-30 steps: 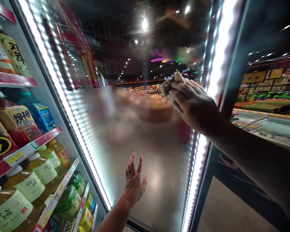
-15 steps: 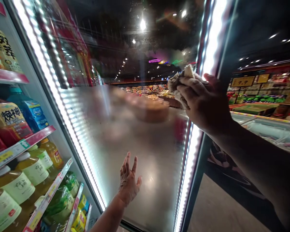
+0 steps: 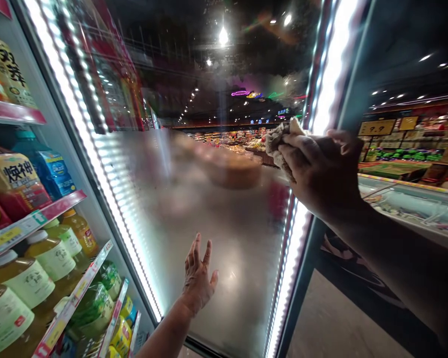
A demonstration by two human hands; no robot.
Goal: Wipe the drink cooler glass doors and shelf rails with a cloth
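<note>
My right hand point(image 3: 321, 171) is closed on a crumpled beige cloth point(image 3: 280, 141) and presses it against the inner face of an open cooler's glass door point(image 3: 216, 209), near the door's right edge with its lit strip. The lower glass is fogged; the upper part shows the store clearly. Lower down, my left hand point(image 3: 197, 278) lies flat on the glass with its fingers spread, holding nothing.
The cooler's shelves point(image 3: 33, 221) at left hold several bottles of yellow and red drinks point(image 3: 20, 293) behind red price rails. To the right of the door lie a tiled floor point(image 3: 339, 323), a chest freezer point(image 3: 414, 209) and produce displays beyond.
My right hand has slid the cloth to the right along the glass towards the door's edge. My left hand has stayed flat on the glass.
</note>
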